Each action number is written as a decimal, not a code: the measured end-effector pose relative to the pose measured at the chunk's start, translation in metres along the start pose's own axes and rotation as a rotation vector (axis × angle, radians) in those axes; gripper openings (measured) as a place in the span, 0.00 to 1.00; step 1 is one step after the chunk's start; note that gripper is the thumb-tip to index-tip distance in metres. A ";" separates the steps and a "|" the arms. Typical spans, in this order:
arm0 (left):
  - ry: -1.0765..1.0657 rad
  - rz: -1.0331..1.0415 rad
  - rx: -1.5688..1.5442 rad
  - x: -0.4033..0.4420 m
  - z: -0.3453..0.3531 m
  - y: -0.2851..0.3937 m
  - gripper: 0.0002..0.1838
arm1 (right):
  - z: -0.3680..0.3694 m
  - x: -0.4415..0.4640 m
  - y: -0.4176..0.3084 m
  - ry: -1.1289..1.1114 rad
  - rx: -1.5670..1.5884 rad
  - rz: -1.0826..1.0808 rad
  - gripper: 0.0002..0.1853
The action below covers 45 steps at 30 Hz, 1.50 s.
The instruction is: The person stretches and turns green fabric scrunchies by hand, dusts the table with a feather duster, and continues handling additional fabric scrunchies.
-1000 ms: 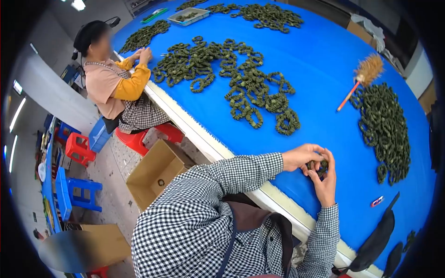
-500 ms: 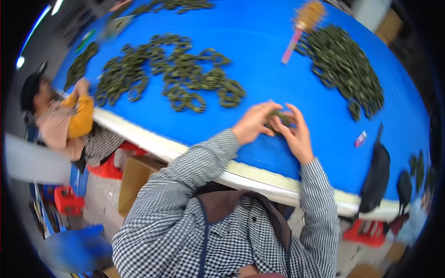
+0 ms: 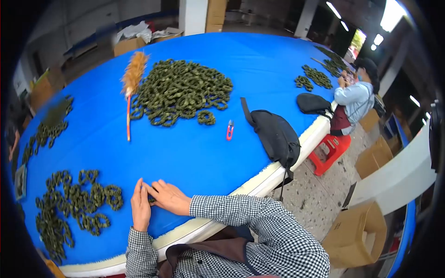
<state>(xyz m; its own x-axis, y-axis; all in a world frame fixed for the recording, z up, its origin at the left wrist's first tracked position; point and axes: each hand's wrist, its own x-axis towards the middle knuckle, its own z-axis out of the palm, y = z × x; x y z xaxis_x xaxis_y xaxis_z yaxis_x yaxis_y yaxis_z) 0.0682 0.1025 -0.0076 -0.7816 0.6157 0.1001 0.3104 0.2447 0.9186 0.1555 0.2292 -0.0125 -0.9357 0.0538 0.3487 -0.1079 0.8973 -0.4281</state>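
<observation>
Near the front edge of the blue table (image 3: 185,157), my left hand (image 3: 141,206) and my right hand (image 3: 169,197) are closed together around a dark green ring, of which only a small part shows between the fingers. Left of them lies a loose group of dark green rings (image 3: 76,204). A larger pile of the same rings (image 3: 181,90) is farther back. Beside that pile is a feather duster (image 3: 134,76) with a red handle. Small red snips (image 3: 230,130) lie in front of the pile.
A black bag (image 3: 276,136) lies at the table's right edge, with a smaller black bag (image 3: 313,103) beyond it. At the far right a person (image 3: 357,97) sits near a red stool (image 3: 330,150). A cardboard box (image 3: 357,234) stands on the floor.
The view has swung to the right, bringing the black bags and the seated person at right into clear sight. My hands remain together around the ring, which is now mostly covered.
</observation>
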 end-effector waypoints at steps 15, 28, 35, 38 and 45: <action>-0.173 -0.351 -0.829 0.021 -0.018 -0.015 0.22 | -0.072 0.008 -0.061 0.083 0.384 -0.256 0.14; -0.243 -0.295 -0.862 0.024 -0.014 -0.022 0.18 | -0.114 0.003 -0.188 -1.069 0.280 -0.813 0.06; -0.272 -0.268 -0.848 0.026 -0.011 -0.019 0.17 | -0.109 0.000 -0.214 -1.085 -0.120 -0.961 0.04; -0.266 -0.281 -0.852 0.024 -0.011 -0.015 0.17 | -0.111 0.001 -0.192 -1.017 0.187 -0.980 0.03; -0.275 -0.272 -0.887 0.027 -0.012 -0.022 0.16 | -0.107 0.010 -0.172 -1.082 0.509 -0.821 0.05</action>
<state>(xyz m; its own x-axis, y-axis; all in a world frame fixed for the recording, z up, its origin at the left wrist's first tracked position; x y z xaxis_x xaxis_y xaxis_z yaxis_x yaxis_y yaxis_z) 0.0334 0.1046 -0.0208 -0.5775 0.8029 -0.1479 -0.4718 -0.1805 0.8630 0.2008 0.1221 0.1540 -0.3184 -0.9465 -0.0529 -0.6176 0.2495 -0.7458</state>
